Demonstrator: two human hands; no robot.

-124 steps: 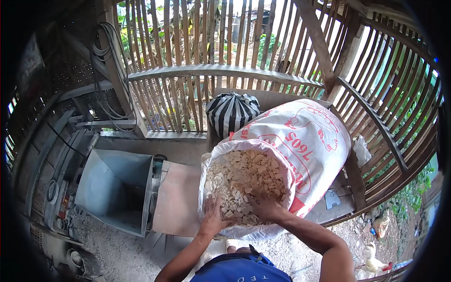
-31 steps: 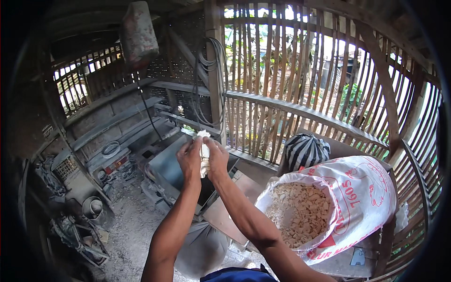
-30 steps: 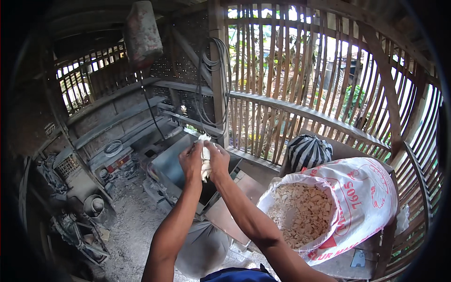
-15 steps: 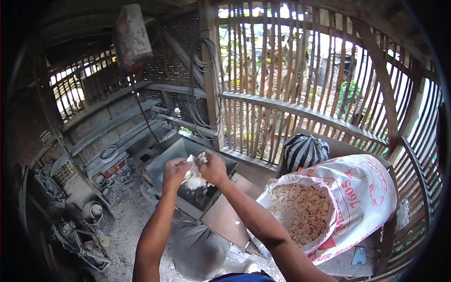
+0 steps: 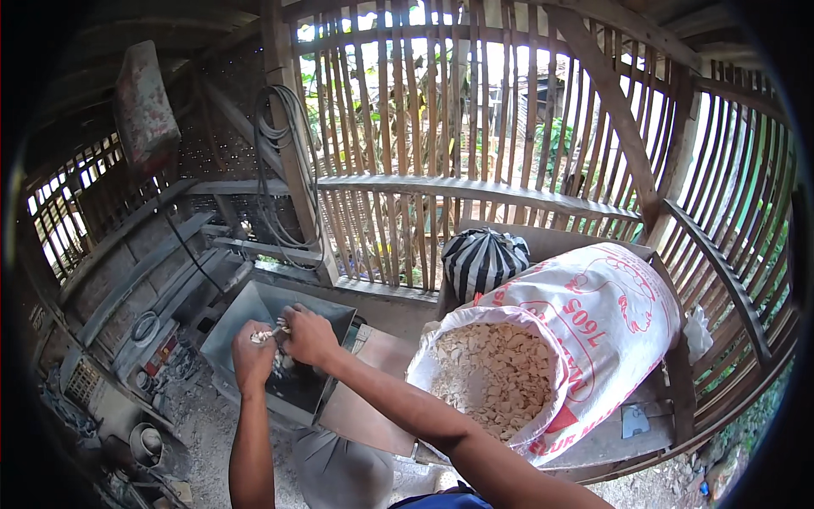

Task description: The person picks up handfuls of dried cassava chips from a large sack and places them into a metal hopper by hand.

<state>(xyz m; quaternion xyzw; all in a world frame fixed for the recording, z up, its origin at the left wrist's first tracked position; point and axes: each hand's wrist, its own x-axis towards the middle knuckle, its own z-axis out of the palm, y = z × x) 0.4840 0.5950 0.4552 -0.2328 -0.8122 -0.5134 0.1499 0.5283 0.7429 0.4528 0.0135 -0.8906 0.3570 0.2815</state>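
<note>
My left hand (image 5: pixel 252 356) is closed around pale, dry chips (image 5: pixel 261 337), which show at the top of its fist. Close beside it, my right hand (image 5: pixel 309 335) has its fingers curled down, with more chips at its fingertips. Both hands are over an open metal hopper (image 5: pixel 339 316) with sloping grey walls. Some pale bits show below the hands, inside the hopper. To my right, a white sack (image 5: pixel 606 327) with red print leans over, its mouth rolled open and full of similar broken chips (image 5: pixel 500 373).
A flat board (image 5: pixel 371 399) lies between hopper and sack. A grey cloth bag (image 5: pixel 343 475) bulges beneath the hopper. Behind the white sack sits a black-and-white striped bundle (image 5: pixel 483 261). A slatted wall (image 5: pixel 475 202) and a post with coiled hose (image 5: pixel 284 161) stand beyond.
The view has swung right, so everything sits further left. The large whitish clump between my hands has shrunk to a few chips, and my hands are lower over the hopper.
</note>
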